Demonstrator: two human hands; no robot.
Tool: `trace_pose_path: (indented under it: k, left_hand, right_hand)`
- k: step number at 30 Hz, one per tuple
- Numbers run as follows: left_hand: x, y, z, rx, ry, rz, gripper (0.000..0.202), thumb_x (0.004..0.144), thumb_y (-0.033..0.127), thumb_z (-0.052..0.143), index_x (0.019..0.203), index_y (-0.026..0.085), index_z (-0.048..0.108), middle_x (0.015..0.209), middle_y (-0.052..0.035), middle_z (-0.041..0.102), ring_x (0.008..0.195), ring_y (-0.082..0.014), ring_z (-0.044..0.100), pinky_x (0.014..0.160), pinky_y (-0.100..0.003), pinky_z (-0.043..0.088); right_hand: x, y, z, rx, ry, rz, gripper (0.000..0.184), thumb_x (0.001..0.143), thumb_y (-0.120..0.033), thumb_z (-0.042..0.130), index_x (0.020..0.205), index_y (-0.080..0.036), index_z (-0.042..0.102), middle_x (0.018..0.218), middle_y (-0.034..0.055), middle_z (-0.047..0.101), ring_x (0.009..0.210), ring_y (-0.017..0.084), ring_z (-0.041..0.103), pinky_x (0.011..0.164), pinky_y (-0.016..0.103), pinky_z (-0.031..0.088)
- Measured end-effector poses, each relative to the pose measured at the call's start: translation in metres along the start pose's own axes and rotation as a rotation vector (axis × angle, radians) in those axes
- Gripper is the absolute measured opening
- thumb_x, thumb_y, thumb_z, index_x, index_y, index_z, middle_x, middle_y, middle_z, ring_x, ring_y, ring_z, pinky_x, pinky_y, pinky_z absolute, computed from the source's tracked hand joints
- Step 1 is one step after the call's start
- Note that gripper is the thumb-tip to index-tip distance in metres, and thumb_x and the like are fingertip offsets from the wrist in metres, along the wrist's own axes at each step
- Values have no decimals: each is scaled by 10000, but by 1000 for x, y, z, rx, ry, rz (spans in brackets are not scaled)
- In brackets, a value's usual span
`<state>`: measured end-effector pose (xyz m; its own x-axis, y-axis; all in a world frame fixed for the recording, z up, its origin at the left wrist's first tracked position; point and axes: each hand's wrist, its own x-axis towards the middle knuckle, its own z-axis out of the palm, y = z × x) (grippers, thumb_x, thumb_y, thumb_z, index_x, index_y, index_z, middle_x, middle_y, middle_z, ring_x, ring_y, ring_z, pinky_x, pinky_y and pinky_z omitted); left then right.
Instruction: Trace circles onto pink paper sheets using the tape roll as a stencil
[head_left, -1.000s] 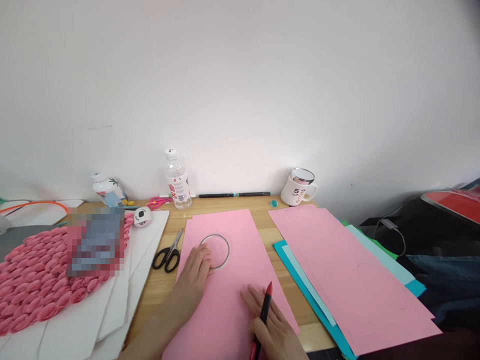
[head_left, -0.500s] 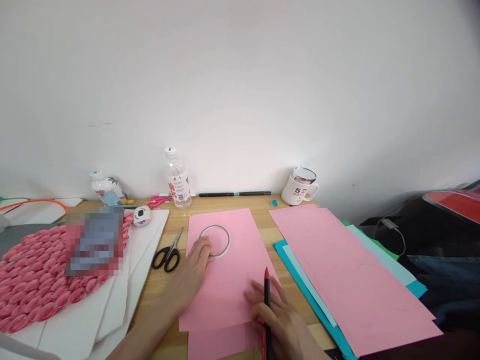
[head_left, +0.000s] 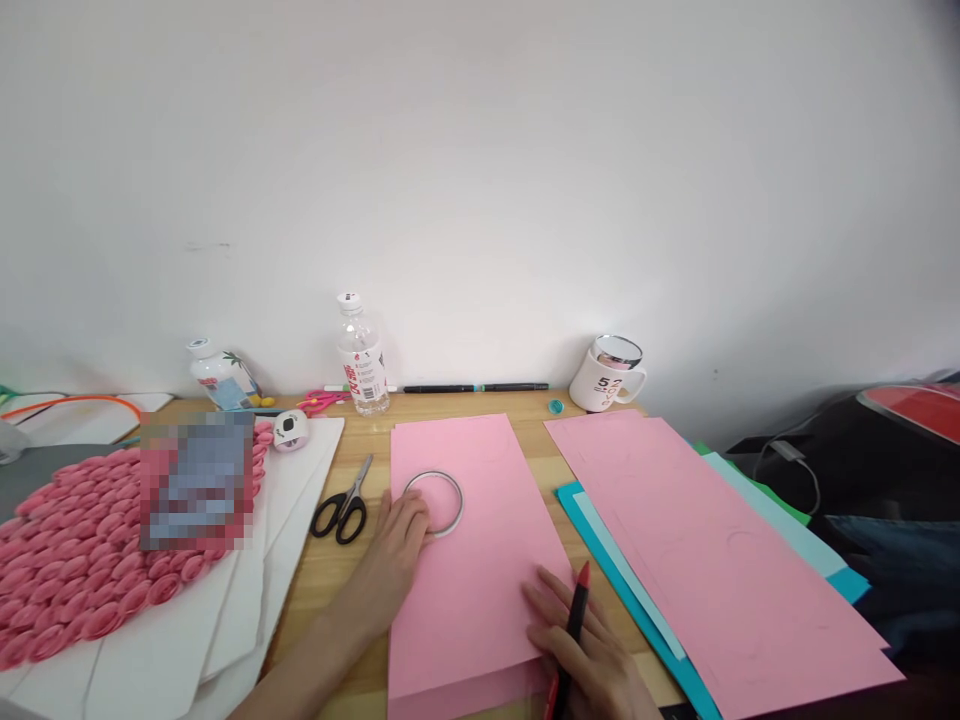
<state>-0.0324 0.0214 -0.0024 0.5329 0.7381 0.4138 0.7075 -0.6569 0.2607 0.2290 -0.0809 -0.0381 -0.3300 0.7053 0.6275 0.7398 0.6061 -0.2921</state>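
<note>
A sheet of pink paper [head_left: 480, 600] lies in front of me, with another pink sheet [head_left: 480, 695] showing under its near edge. On the top sheet sits a thin silver-white ring [head_left: 463, 507]. My left hand [head_left: 397, 550] reaches in from the left, its fingertips on the ring's lower left edge and the paper. My right hand [head_left: 592, 650] rests at the sheet's right edge, closed round a black pen with a red tip [head_left: 578, 610] that points up and away. Black-handled scissors [head_left: 343, 512] lie left of my left hand.
More pink paper [head_left: 720, 560] lies on blue sheets [head_left: 622, 570] at the right. White boards [head_left: 240, 610] with pink petal-like pieces [head_left: 82, 560] fill the left. Along the wall stand a bottle [head_left: 364, 370] and a white mug [head_left: 600, 385], with black pens [head_left: 514, 387] between them.
The top pink sheet has turned slightly, its near end shifting right and towards me. My left hand and the ring have come closer to me. My right hand and the pen have moved right.
</note>
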Motion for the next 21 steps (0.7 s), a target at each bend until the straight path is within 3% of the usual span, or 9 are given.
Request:
trace_pose_path:
  k: [4,8,11,14,17,21]
  left_hand:
    - [1,4,3,28,41,35,234,961,144,330,987,180,559,1006,-67,623,1181,-228,546,1071,-554,371]
    - [1,6,8,57,62,28,230,955,132,343,940,180,567,974,-62,620,1150,-229,565,1068,-543,392]
    - [0,5,9,59,89,29,197,947,136,370,964,176,562,997,-75,615,1167,-244,554,1056,-540,414]
    - [1,5,8,15,135,23,172,948,157,388,941,174,558,1027,-92,602,1195,-252,529,1015,-498,469]
    - [1,6,7,-37,153,0,177,957,181,391,867,183,543,1037,-91,585,1200,-248,518,973,-447,504]
    - [0,5,8,-135,176,-86,115,952,211,416,944,208,531,1065,-82,572,1171,-243,539,954,-435,508]
  right_hand:
    - [13,6,-14,11,-138,-10,62,789,-209,628,821,-256,606,1106,78,716,1108,335,631,1007,581,445]
    - [55,5,-16,67,-146,85,257,695,-275,740,934,-261,648,1021,101,728,1004,340,676,910,527,527]
    - [96,0,0,157,-167,255,338,742,-204,694,1060,-272,605,1208,115,652,1029,283,669,801,411,580]
    - [123,-3,24,227,-219,253,354,682,-126,717,988,-248,587,1253,120,612,1130,280,610,859,404,552]
    - [130,-3,46,255,-213,245,330,639,-74,725,881,-227,562,1229,117,618,1135,287,593,851,402,541]
    - [122,0,61,302,-141,279,226,709,-186,712,825,-233,524,1259,110,603,1147,289,578,851,422,530]
